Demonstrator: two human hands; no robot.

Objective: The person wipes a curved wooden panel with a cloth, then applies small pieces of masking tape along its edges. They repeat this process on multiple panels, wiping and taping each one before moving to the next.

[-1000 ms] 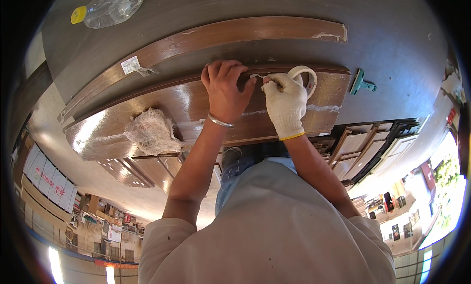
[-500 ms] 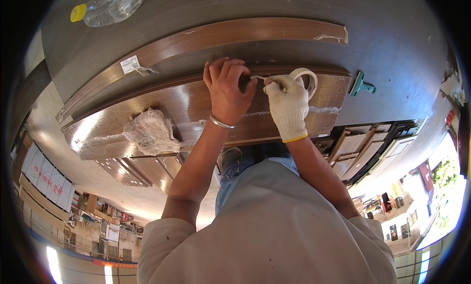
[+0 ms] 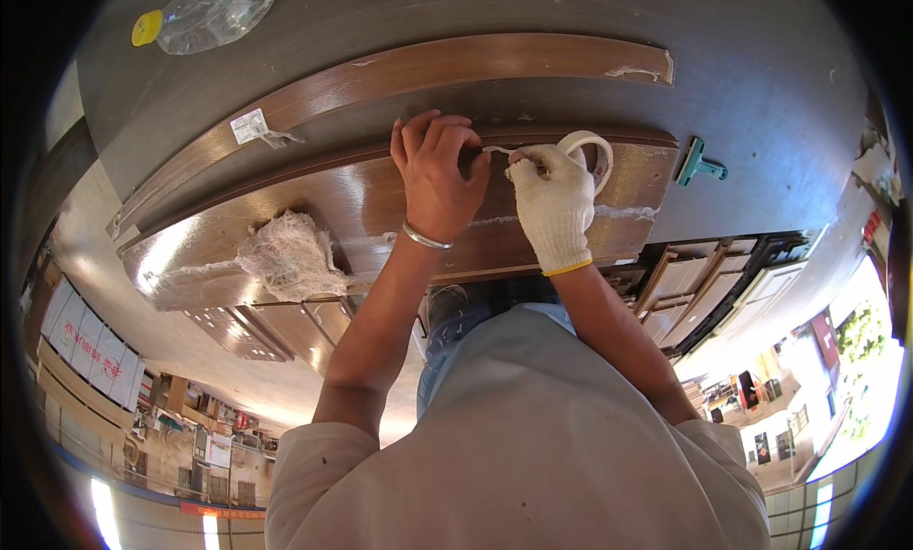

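Over a stack of glossy brown boards (image 3: 204,250), my two hands work close together. My left hand (image 3: 439,184) is bare, with a silver bangle at the wrist; its fingers are curled, and thumb and forefinger pinch the end of a thin white strip of tape (image 3: 496,150). That strip runs across to my right hand (image 3: 553,208), which wears a white knit glove with a yellow cuff. A roll of white tape (image 3: 607,160) sits in the gloved grip, its ring showing past the knuckles. Part of the roll is hidden behind the glove.
A wad of crumpled clear film (image 3: 290,255) lies on the boards' left part. Beyond them is a long narrow brown strip (image 3: 428,60) with a white label (image 3: 249,126). A teal scraper (image 3: 702,163) rests at right, a clear bottle (image 3: 217,18) with yellow cap at far left.
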